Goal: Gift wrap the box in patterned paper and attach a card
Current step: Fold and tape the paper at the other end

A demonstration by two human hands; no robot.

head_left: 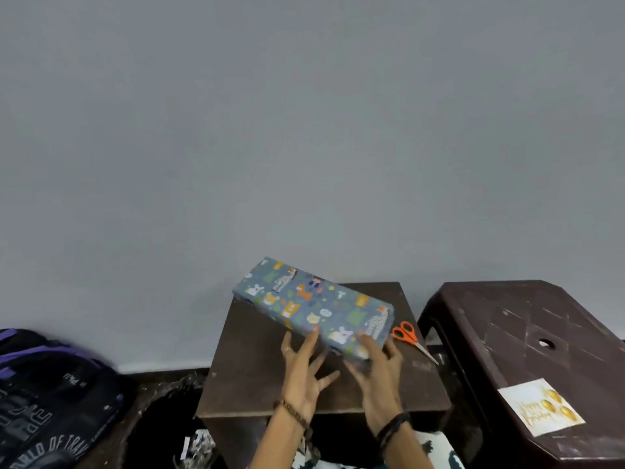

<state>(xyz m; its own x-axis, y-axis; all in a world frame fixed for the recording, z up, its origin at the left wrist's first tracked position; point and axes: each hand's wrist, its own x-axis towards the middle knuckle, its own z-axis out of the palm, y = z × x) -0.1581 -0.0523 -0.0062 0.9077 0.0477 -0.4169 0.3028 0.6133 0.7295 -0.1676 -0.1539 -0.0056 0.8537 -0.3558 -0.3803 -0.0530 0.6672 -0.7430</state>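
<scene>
Left hand [306, 377] and right hand [377, 372] touch the wrapped box [314, 299] beside orange scissors [406, 333].

Left hand [306, 372] and right hand [377, 370] side by side, backs upward; fingers [309, 345] straight, splayed wide
</scene>
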